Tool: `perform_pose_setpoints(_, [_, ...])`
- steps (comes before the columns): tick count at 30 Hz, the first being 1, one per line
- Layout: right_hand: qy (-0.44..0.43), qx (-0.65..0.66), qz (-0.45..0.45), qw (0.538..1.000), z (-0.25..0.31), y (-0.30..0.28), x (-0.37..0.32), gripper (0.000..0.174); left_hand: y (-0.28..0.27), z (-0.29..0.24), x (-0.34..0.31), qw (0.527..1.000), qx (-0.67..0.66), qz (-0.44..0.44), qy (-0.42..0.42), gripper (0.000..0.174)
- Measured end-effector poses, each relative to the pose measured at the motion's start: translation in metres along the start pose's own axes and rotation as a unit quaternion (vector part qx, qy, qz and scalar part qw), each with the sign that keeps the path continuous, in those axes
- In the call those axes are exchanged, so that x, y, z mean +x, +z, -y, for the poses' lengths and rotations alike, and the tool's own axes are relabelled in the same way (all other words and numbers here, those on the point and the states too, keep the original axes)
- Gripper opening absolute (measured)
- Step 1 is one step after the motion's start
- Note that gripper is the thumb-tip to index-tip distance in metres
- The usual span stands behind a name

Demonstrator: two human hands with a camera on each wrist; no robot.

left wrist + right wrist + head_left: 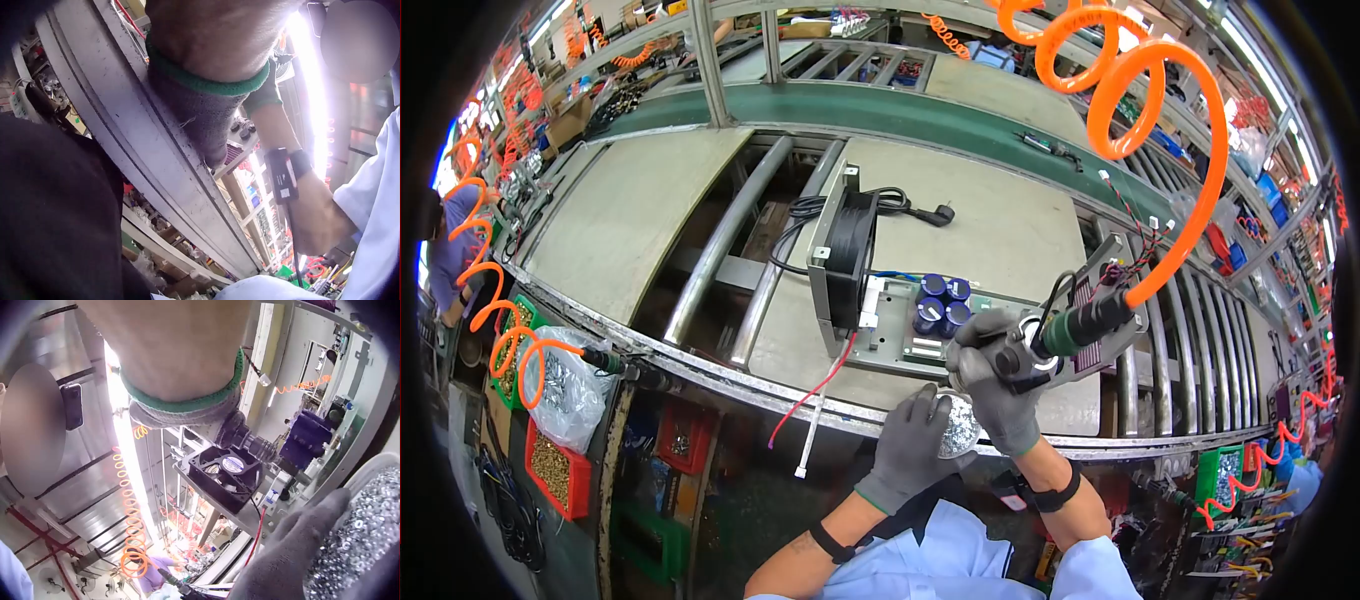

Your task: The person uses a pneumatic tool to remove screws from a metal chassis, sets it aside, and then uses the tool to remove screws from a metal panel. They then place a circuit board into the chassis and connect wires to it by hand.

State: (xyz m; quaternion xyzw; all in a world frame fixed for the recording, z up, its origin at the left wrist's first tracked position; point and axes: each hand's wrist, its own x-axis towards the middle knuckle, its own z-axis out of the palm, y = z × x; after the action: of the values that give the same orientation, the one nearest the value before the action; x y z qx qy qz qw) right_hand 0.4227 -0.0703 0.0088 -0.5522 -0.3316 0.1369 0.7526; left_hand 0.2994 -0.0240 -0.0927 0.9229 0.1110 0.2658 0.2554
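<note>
The grey-gloved right hand (1005, 400) grips a pneumatic screwdriver (1090, 325) with an orange coiled hose; its dark nose (253, 442) shows in the right wrist view. Beside it, the gloved left hand (908, 445) holds a round white tub (375, 464) full of small shiny metal fasteners (958, 430) at the bench's front edge. Behind the hands lies a metal chassis (885, 340) with several purple capacitors (941, 303). At its left end, a black fan (852, 250) stands upright on a metal plate. In the left wrist view, the cuff hides most of the left glove.
A black power cord with plug (941, 215) lies behind the fan. Red and white leads (812, 405) hang over the front edge. Metal rollers (728, 240) flank the board. Bins of fasteners (558, 470) and another coiled-hose tool (625, 368) are at left.
</note>
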Motion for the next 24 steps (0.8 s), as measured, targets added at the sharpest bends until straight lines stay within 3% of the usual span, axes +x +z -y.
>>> perform_pose_setpoints(4, [0.007, 0.02, -0.019, 1.0, -0.007, -0.008, -0.011, 0.033, 0.0, -0.001, 0.001, 1.0, 0.0, 0.008, -0.002, 0.075])
perform_pose_setpoints(10, [-0.042, -0.022, 0.056, 0.997, -0.029, -0.018, -0.013, 0.035, 0.002, 0.002, 0.001, 1.0, -0.002, 0.006, 0.011, 0.076])
perform_pose_setpoints(13, [-0.009, 0.009, -0.017, 1.0, -0.026, -0.009, -0.013, 0.022, 0.002, 0.003, 0.001, 1.0, -0.004, 0.005, 0.009, 0.076])
perform_pose_setpoints(16, [0.027, 0.022, -0.014, 0.999, -0.026, -0.01, -0.01, 0.018, 0.002, 0.004, 0.0, 1.0, -0.003, 0.008, 0.008, 0.077])
perform_pose_setpoints(20, [-0.022, -0.06, 0.067, 0.996, -0.039, -0.023, -0.005, 0.031, 0.003, 0.004, 0.001, 1.0, 0.0, 0.002, 0.013, 0.077])
perform_pose_setpoints(23, [0.03, 0.034, -0.057, 0.997, -0.022, -0.015, 0.007, 0.02, -0.001, 0.002, 0.003, 1.0, -0.006, 0.009, -0.002, 0.078])
perform_pose_setpoints(24, [0.008, 0.02, -0.085, 0.996, -0.005, -0.01, 0.016, 0.019, -0.001, 0.003, 0.002, 1.0, -0.006, 0.005, -0.001, 0.08])
